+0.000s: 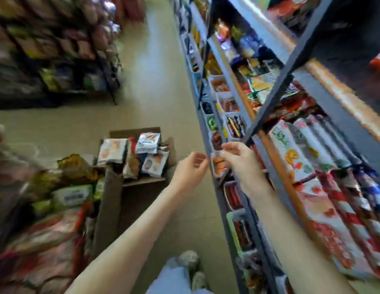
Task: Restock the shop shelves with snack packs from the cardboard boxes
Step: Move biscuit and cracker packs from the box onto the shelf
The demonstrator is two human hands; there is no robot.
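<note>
The view is blurred by motion. My left hand [190,169] hovers in the aisle with loosely curled fingers and holds nothing. My right hand [237,159] reaches to the front edge of the shelf rack [254,211] on the right, its fingertips close to a small white bin of orange snacks [218,166]; whether they pinch anything is too blurred to tell. An open cardboard box [142,183] stands on the floor to the left, holding several snack packs [147,143]. A nearer box [106,204] holds green and red packs [72,194].
Grey metal shelves with full bins and packs run along the right side. Another stocked rack [57,49] stands at the far left across the tan floor [159,92]. My shoe [190,259] shows at the bottom.
</note>
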